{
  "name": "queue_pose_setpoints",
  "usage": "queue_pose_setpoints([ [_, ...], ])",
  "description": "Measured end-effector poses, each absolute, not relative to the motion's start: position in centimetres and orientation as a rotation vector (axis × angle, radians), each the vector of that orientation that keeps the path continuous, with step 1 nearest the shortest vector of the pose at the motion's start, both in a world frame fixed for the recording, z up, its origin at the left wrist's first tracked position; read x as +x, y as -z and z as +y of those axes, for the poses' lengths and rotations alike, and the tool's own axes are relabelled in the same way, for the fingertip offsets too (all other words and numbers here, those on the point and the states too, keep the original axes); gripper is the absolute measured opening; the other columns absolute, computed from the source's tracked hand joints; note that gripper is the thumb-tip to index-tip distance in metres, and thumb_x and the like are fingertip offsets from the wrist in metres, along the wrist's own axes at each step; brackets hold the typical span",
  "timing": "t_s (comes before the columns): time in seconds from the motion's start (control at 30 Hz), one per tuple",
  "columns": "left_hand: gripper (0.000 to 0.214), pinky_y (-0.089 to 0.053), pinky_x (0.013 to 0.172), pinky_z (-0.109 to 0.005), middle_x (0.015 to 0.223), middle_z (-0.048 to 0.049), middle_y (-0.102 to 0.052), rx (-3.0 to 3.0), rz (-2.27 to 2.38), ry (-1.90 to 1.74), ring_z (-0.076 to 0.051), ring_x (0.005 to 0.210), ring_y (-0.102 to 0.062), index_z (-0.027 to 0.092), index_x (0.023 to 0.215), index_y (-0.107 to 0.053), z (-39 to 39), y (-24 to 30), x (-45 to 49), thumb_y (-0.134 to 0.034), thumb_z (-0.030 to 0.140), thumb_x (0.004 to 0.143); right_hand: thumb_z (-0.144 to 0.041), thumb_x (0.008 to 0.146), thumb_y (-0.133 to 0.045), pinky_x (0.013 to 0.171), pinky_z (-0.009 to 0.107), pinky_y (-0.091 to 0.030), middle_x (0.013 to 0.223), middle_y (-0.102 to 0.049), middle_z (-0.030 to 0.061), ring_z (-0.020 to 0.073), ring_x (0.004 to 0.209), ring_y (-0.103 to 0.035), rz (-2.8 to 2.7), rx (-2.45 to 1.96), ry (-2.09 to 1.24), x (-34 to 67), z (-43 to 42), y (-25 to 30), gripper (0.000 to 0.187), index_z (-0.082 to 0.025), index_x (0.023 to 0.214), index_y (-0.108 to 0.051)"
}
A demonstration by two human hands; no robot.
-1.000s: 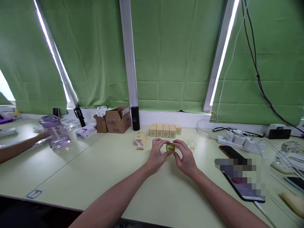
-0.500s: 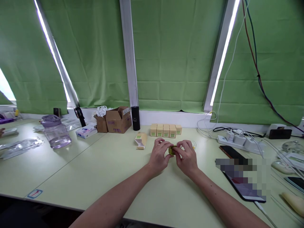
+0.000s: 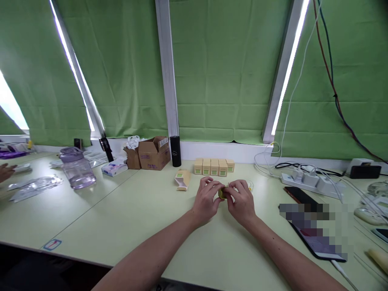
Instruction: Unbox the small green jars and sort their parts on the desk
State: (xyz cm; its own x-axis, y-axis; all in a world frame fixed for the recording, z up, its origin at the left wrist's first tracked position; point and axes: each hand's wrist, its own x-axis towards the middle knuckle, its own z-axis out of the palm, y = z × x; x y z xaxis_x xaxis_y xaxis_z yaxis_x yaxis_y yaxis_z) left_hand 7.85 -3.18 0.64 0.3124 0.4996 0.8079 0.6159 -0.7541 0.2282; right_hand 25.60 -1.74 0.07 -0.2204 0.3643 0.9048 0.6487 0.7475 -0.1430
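Pale green tabletop (image 3: pixel 121 220) is stretching below; left hand (image 3: pixel 206 203) and right hand (image 3: pixel 242 203) are pinching a small olive-green object (image 3: pixel 222 194) between their fingertips, neither clearly nearer; long axis can't tell. Opened carton (image 3: pixel 183 180) is lying left of the grip, carton row (image 3: pixel 214 166) standing beyond.

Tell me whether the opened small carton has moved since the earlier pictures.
No; judged against the black cylinder, the opened small carton lies in the same spot as before.

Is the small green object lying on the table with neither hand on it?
No: the small green object is held between the fingers of the left hand and the right hand.
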Motion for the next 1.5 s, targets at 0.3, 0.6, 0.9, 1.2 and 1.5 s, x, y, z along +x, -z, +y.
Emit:
queue_pose_setpoints([
  [0.3,0.041,-0.051,0.099,-0.052,0.117,-0.0097,-0.069,-2.407,-1.069,1.425,-0.032,0.122,-0.049,0.023,0.126,-0.065,-3.05,-0.56,7.91,-0.070,0.013,0.087,-0.004,0.090,-0.057,0.069,0.035,-0.046,0.088,-0.060,0.0071,0.0240,0.092,-0.051,-1.860,-0.787,0.327,25.54,-1.82,-0.32,0.020,-0.021,0.087,-0.068],
  [0.6,0.042,-0.051,0.099,-0.050,0.116,-0.0093,-0.070,-2.390,-1.089,1.421,-0.031,0.119,-0.049,0.022,0.124,-0.065,-3.06,-0.68,7.91,-0.072,0.011,0.085,-0.006,0.092,-0.057,0.069,0.035,-0.046,0.086,-0.061,0.0072,0.0236,0.091,-0.051,-1.867,-0.793,0.313,25.43,-1.89,-0.45,0.019,-0.020,0.084,-0.068],
  [0.9,0.042,-0.052,0.099,-0.048,0.116,-0.0084,-0.071,-2.368,-1.102,1.434,-0.030,0.119,-0.048,0.022,0.124,-0.065,-3.00,-0.70,7.95,-0.072,0.010,0.085,-0.007,0.093,-0.057,0.070,0.035,-0.046,0.086,-0.061,0.0070,0.0232,0.090,-0.051,-1.880,-0.782,0.303,25.44,-1.74,-0.28,0.019,-0.020,0.085,-0.068],
  [1.2,0.042,-0.053,0.097,-0.050,0.115,-0.0087,-0.071,-2.352,-1.117,1.431,-0.031,0.120,-0.050,0.024,0.125,-0.065,-2.90,-0.65,7.96,-0.071,0.011,0.086,-0.006,0.093,-0.058,0.070,0.035,-0.047,0.086,-0.061,0.0070,0.0234,0.089,-0.051,-1.889,-0.774,0.297,25.42,-1.84,-0.37,0.019,-0.020,0.086,-0.068],
  [1.5,0.041,-0.053,0.097,-0.052,0.116,-0.0093,-0.070,-2.355,-1.120,1.410,-0.032,0.120,-0.051,0.024,0.127,-0.064,-2.85,-0.67,7.83,-0.068,0.012,0.088,-0.007,0.094,-0.058,0.070,0.035,-0.046,0.086,-0.061,0.0070,0.0235,0.090,-0.051,-1.897,-0.783,0.299,25.40,-1.92,-0.38,0.018,-0.020,0.086,-0.067],
])
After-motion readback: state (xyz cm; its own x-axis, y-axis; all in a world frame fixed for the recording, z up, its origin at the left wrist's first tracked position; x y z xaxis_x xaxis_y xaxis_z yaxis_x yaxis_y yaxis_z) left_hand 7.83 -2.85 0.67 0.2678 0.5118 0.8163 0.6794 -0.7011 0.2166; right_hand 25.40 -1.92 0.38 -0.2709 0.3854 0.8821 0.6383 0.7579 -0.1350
